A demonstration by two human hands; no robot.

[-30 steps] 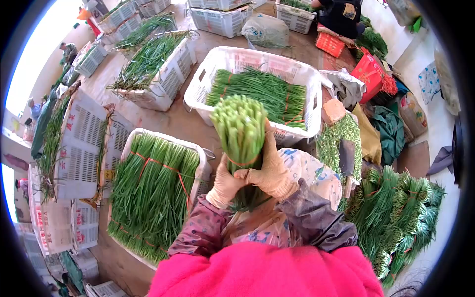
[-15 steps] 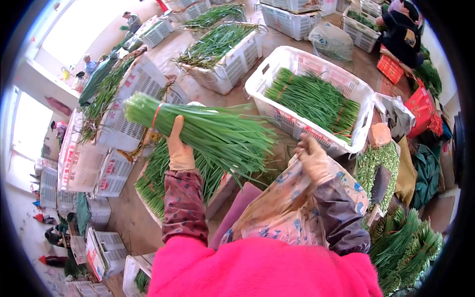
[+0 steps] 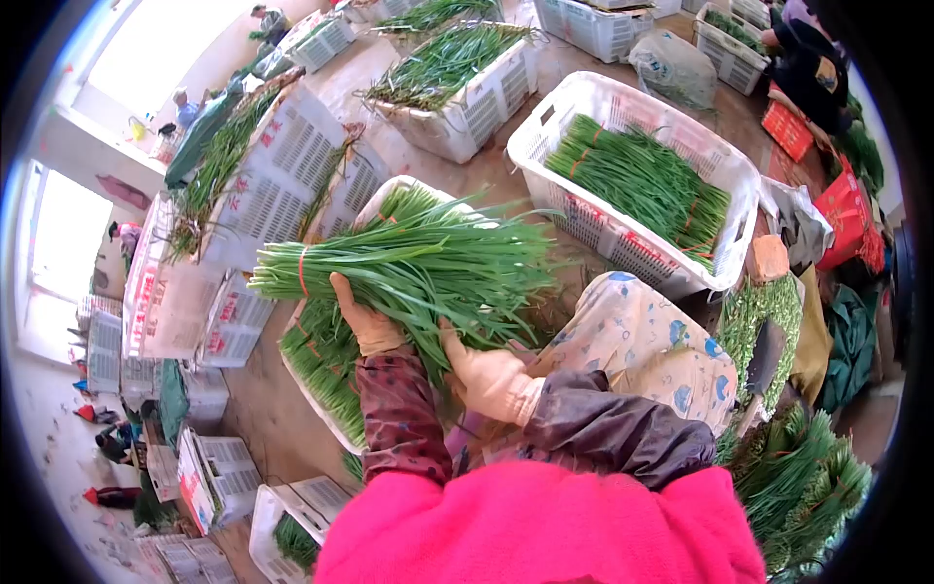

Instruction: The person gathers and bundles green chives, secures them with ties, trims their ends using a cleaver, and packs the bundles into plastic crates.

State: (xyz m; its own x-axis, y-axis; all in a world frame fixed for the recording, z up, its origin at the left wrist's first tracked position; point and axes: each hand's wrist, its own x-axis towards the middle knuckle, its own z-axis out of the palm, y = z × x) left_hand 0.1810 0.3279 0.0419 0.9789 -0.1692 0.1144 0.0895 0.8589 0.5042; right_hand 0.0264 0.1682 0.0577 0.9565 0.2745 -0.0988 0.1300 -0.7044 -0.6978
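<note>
A long bunch of green garlic chives (image 3: 409,255), tied with a red band near its pale stem end, lies across both hands. My left hand (image 3: 368,316), in a pale glove, grips it from below, just right of the band. My right hand (image 3: 491,380), gloved as well, holds the leafy part from the near side, its thumb up against the leaves and its other fingers partly hidden. Directly beneath is a white crate (image 3: 321,409) with more banded chives (image 3: 326,360). To the right, another white crate (image 3: 632,251) holds a layer of banded bunches (image 3: 637,185).
Crates of loose greens (image 3: 452,63) stand at the back. A tilted crate (image 3: 282,165) stands at left. On the right are a brick (image 3: 769,258), a dark blade-like piece (image 3: 766,355) and piled bunches (image 3: 803,487). A co-worker (image 3: 812,73) is at upper right.
My right hand has moved left from my lap onto the leafy part of the bunch. The bunch has come slightly lower and lies more level. The view has shifted a little.
</note>
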